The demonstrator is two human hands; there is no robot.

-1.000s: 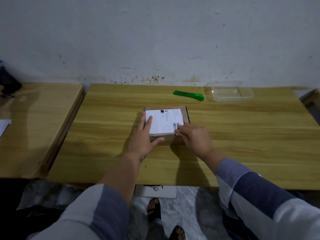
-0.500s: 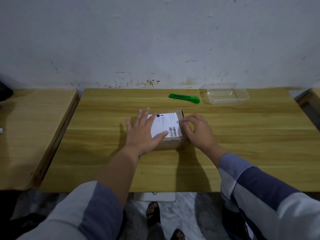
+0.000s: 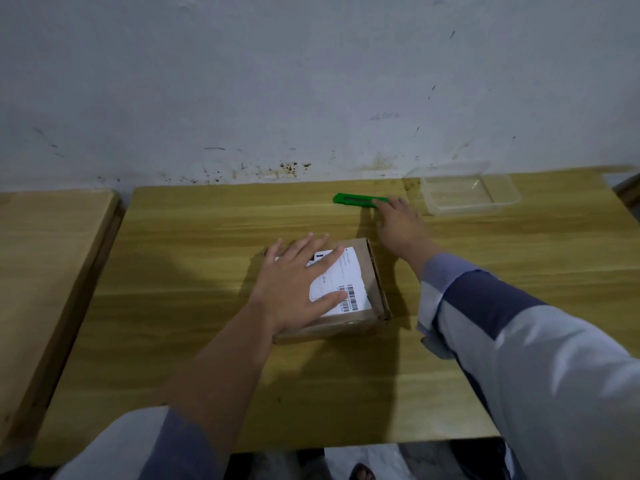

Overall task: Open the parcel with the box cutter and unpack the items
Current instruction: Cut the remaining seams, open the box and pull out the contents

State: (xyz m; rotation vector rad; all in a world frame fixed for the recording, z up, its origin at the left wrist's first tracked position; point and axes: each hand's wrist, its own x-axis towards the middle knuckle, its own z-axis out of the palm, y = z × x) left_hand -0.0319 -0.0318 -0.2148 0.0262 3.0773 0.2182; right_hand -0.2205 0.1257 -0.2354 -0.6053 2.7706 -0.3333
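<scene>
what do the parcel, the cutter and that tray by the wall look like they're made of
Parcel: brown cardboard, matte, with a white paper label carrying barcodes.
Box cutter: bright green plastic body by the look of it, smooth; no blade is visible.
Tray: clear plastic, probably thin; the table shows through it and its rim catches light.
Table: wood-grain top, possibly laminate.

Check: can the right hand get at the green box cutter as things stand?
Probably yes. The right hand is already at the box cutter's near end, nothing lies between them, and the clear container sits off to the side.
</scene>
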